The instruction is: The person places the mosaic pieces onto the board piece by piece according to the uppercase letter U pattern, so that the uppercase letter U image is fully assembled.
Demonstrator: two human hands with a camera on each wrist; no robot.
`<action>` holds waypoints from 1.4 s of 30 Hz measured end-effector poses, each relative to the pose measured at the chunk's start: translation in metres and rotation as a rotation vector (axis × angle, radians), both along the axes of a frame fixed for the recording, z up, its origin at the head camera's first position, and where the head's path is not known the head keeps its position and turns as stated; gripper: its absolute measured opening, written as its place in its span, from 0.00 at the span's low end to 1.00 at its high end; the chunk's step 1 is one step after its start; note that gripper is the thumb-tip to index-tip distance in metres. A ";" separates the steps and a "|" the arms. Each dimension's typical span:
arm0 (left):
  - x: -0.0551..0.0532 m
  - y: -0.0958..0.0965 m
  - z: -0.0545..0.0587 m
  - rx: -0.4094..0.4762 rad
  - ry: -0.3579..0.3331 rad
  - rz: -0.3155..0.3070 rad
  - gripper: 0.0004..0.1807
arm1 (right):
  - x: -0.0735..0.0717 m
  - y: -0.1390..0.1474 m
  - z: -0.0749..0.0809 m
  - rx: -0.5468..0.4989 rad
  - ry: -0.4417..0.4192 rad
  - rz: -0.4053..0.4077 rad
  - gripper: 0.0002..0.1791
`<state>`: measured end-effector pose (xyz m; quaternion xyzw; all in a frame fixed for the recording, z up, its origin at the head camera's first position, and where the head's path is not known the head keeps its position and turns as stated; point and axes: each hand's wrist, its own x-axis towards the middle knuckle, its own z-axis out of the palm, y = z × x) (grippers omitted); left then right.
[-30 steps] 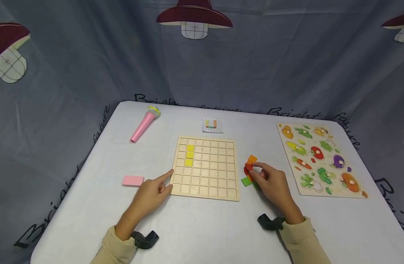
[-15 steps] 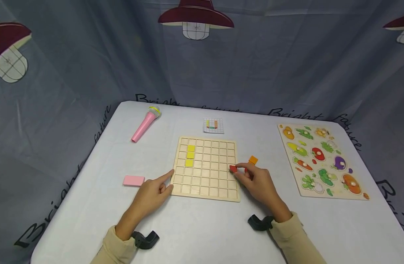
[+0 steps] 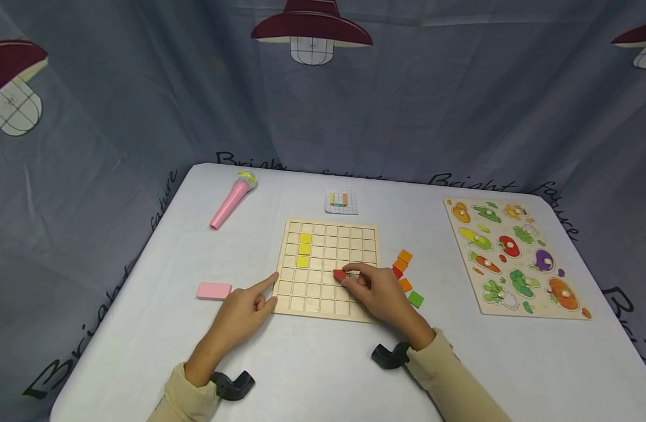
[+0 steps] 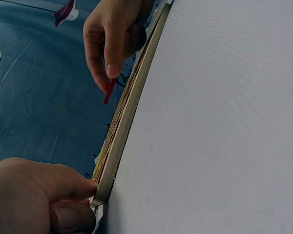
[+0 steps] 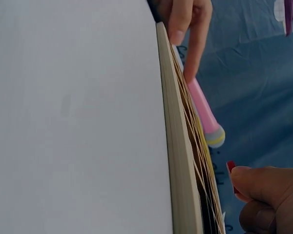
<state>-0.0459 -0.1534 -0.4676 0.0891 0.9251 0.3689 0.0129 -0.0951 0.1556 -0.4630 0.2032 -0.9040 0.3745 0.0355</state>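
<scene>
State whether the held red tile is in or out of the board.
Out: the right grip pinches the tile, and both wrist views show it apart from the board.

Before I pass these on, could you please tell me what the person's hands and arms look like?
The left hand and right hand are ungloved. The left sleeve and right sleeve are plain beige, ending short of the wrists. Each wrist wears a black, bent device. I see no cables or lettering on them.

Pink microphone, pink block, vegetable puzzle.
</scene>
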 end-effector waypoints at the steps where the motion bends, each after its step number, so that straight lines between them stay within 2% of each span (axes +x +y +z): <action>1: 0.000 0.000 0.000 0.000 0.002 0.000 0.29 | 0.000 -0.003 0.000 -0.002 -0.001 0.006 0.13; 18: 0.000 0.000 0.000 -0.011 -0.011 0.000 0.29 | -0.007 -0.050 -0.002 -0.003 -0.035 0.064 0.13; 24: 0.000 0.000 0.002 -0.008 -0.027 0.001 0.29 | -0.011 -0.061 -0.004 0.026 0.004 0.077 0.13; 38: -0.001 -0.001 0.001 -0.007 0.033 -0.021 0.28 | -0.012 -0.072 -0.012 0.095 0.129 0.045 0.14; 42: -0.001 -0.001 0.001 -0.008 0.046 -0.018 0.28 | -0.012 -0.073 -0.012 0.089 0.131 0.035 0.15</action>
